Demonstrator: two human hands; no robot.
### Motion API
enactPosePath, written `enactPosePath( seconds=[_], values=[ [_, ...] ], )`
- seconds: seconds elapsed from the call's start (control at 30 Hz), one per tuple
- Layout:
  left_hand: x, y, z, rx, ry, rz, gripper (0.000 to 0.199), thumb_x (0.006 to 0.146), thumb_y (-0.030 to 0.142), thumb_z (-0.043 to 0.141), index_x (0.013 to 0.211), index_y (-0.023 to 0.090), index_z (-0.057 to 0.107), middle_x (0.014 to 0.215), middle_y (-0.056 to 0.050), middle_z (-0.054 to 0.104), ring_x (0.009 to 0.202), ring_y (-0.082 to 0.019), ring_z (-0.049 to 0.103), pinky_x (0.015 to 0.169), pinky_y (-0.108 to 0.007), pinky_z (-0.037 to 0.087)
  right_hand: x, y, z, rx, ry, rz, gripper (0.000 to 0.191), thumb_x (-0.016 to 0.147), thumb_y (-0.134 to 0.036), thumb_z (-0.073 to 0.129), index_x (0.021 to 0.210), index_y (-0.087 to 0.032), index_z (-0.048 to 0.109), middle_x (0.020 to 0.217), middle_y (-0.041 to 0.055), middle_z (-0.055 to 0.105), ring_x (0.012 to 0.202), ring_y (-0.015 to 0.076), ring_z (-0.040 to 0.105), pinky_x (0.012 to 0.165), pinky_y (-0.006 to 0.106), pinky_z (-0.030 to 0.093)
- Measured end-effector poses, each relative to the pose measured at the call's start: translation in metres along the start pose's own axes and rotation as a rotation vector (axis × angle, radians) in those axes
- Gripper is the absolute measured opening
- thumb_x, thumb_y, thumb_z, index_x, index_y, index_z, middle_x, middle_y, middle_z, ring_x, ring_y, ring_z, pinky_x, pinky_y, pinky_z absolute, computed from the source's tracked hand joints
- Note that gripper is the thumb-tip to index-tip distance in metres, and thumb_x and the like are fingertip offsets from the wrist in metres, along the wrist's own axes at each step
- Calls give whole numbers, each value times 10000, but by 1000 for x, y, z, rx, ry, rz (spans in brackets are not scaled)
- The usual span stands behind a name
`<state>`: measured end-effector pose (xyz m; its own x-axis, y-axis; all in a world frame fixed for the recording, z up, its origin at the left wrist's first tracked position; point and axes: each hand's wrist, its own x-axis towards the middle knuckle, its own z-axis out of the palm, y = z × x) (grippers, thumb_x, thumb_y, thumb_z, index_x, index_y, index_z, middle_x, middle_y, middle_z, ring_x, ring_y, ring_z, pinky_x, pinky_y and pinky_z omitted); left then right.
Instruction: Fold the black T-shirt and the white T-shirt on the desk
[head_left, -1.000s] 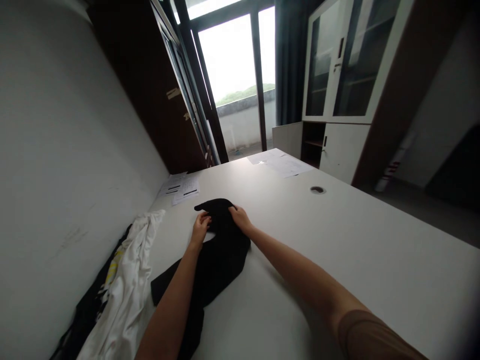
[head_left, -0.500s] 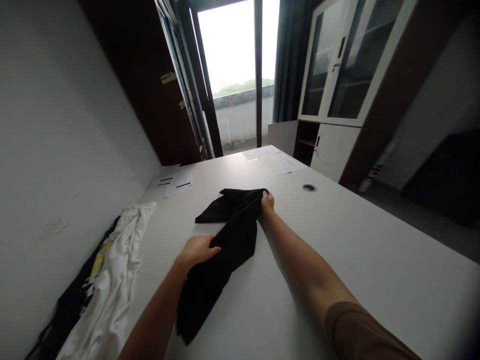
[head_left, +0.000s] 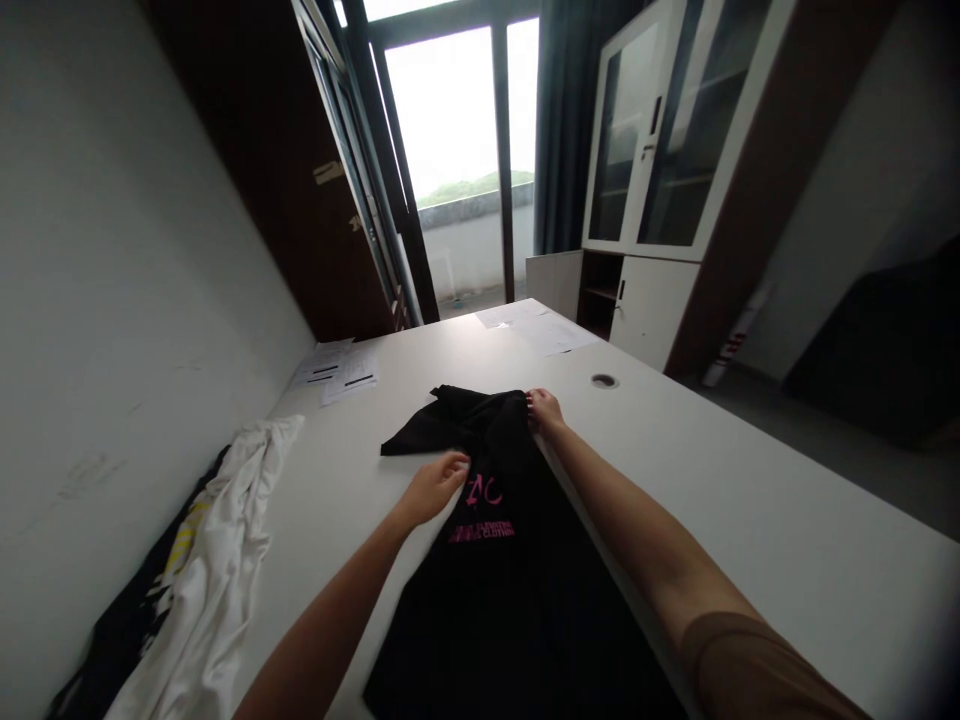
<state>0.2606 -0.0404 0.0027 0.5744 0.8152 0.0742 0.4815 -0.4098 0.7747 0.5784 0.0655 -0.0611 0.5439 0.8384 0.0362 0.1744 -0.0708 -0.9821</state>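
A black shirt point(head_left: 525, 610) lies spread on the white table point(head_left: 750, 520), its lower part reaching the bottom edge of the view. Pink lettering shows on its chest, and one sleeve points left. My right hand point(head_left: 544, 408) pinches the shirt at its upper right, near the collar or shoulder. At the left side of the lettering, my left hand point(head_left: 439, 487) has its fingers bent together against the cloth edge; its fingertips are partly hidden, so its hold on the fabric is unclear.
White clothing point(head_left: 217, 570) and dark clothing with yellow print point(head_left: 120, 610) lie along the left wall. Papers point(head_left: 349, 370) rest at the back left, more papers point(head_left: 544, 325) at the far end. A round cable hole point(head_left: 604, 381) is at the right. Beyond stands a glass-door cabinet point(head_left: 660, 150).
The folded-over black cloth has opened out toward the right and toward me, showing the pink lettering. My left hand has moved right and slightly forward. My right hand stays near the upper right part.
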Motion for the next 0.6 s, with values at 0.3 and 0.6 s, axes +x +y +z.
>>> enactPosePath(
  seconds=[0.3, 0.6],
  values=[
    [93, -52, 10, 291, 291, -354, 473, 962, 564, 536, 1259, 211, 640, 958, -79, 740, 946, -245, 702, 807, -293, 471, -50, -34, 16, -512, -218, -624, 281, 1002, -325, 470, 1152, -241, 692, 1169, 87, 673, 1125, 233, 603, 1008, 336, 440],
    [72, -120, -66, 446, 540, -563, 130, 919, 282, 499, 810, 238, 555, 785, -23, 630, 771, -204, 593, 666, -274, 353, -80, -32, 44, -999, -470, -428, 389, 888, -460, 647, 1224, -264, 650, 1059, 130, 725, 947, 316, 688, 790, 370, 470]
  ],
)
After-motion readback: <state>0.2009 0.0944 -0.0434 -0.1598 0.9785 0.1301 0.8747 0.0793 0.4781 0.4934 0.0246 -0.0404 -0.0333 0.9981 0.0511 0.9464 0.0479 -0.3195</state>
